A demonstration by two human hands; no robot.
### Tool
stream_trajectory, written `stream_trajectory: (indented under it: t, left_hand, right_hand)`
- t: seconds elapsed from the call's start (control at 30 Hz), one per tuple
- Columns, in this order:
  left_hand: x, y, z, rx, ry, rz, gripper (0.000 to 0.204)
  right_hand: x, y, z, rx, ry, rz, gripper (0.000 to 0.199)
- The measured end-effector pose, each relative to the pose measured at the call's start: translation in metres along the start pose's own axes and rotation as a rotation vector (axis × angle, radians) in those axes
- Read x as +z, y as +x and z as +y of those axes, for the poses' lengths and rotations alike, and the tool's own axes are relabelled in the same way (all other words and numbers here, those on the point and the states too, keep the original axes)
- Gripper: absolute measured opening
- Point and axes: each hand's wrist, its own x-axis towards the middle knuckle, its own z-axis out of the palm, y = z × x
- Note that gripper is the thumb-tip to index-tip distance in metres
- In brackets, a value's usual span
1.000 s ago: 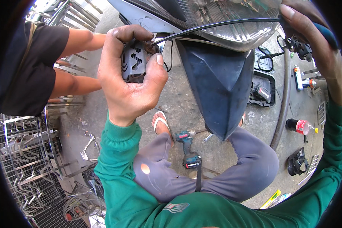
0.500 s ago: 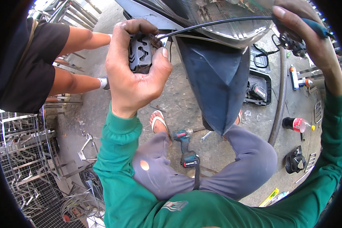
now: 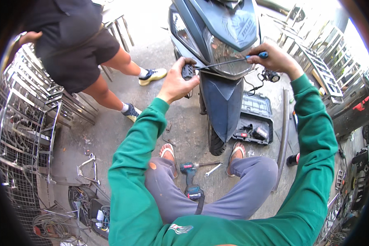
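My left hand [image 3: 174, 85] is closed round a small black finned lamp housing [image 3: 187, 72] at the left of the scooter's front. In my right hand [image 3: 276, 60] is a long thin screwdriver [image 3: 225, 63] with a blue handle. Its dark shaft runs leftward across the headlight, and its tip is at the housing; the exact contact is too small to make out. Below lies the scooter's dark blue front fender [image 3: 223, 106]. A second small lamp [image 3: 270, 76] with a black cable hangs near my right wrist.
Between my feet lie a cordless impact driver [image 3: 191, 180] and a wrench [image 3: 213, 169]. An open tool case [image 3: 254, 123] stands right of the wheel, beside a long pipe [image 3: 282, 139]. Another person [image 3: 82, 53] stands at the left, near metal racks [image 3: 24, 123].
My view has drawn back and lifted, showing more of the scooter. Both hands appear farther off, still holding the lamp housing and screwdriver. The other person's hand and shoes now show.
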Motion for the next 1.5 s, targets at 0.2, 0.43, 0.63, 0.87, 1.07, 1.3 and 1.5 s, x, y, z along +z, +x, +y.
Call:
stream_trajectory:
  t: [0.2, 0.43, 0.63, 0.87, 1.07, 1.3, 1.5]
  left_hand:
    - [0.006, 0.001, -0.001, -0.011, 0.009, 0.099, 0.037]
    - [0.009, -0.002, 0.002, 0.055, -0.051, 0.194, 0.043]
    - [0.007, 0.001, -0.002, 0.046, -0.065, 0.169, 0.045]
    - [-0.002, -0.002, -0.01, 0.101, -0.091, 0.034, 0.071]
    - [-0.039, -0.016, -0.008, -0.202, -0.895, 0.394, 0.045]
    - [0.023, -0.116, 0.063, -0.174, -0.865, 0.127, 0.037]
    - [0.027, -0.142, 0.09, -0.114, -0.703, 0.234, 0.035]
  right_hand:
    - [0.002, 0.0, -0.006, 0.277, 0.036, -0.024, 0.042]
    - [-0.002, -0.007, -0.016, 0.168, -0.092, -0.022, 0.032]
    - [-0.001, -0.013, -0.009, 0.106, 0.018, 0.02, 0.031]
    - [-0.014, -0.067, 0.001, 0.283, 0.344, -0.043, 0.04]
    - [0.087, -0.177, -0.047, 0.148, 0.999, 0.184, 0.057]
    - [0.135, -0.126, -0.14, 0.184, 1.131, 0.417, 0.045]
    - [0.163, -0.064, -0.223, -0.154, 0.148, 0.25, 0.089]
